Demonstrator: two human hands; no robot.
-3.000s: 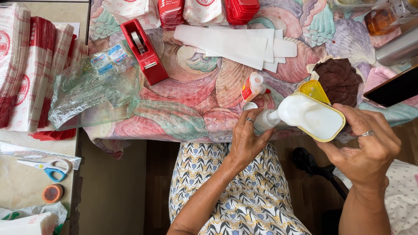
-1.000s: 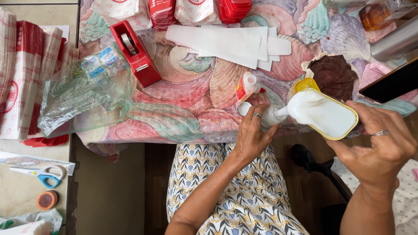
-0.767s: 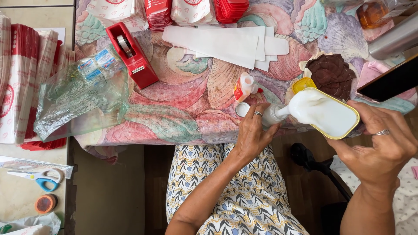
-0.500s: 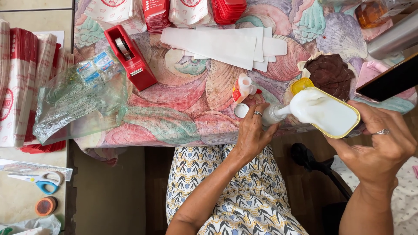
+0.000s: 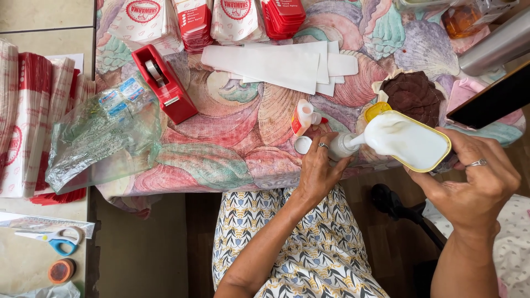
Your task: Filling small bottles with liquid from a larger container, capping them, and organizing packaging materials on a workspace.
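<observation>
R hand [image 5: 475, 187] grips big white refill bottle [image 5: 406, 139] tilted, spout into small bottle [image 5: 343, 146] clasped by L hand [image 5: 320, 171] at tabletop [image 5: 232, 160] front edge. Risk: overtilt → overflow, spill on cloth.

Your right hand [image 5: 475, 187] holds a smooth, slightly glossy white plastic bottle [image 5: 406, 140] with a yellow rim; your left hand [image 5: 320, 168] steadies its translucent plastic nozzle [image 5: 343, 146]. The table [image 5: 232, 154] wears a matt printed cloth. On it lie flat matt white paper sheets [image 5: 276, 63], a glossy red plastic tape dispenser [image 5: 165, 83] and a crinkled, shiny clear plastic bag [image 5: 99, 138]. Your ring [image 5: 476, 163] looks like polished metal.
</observation>
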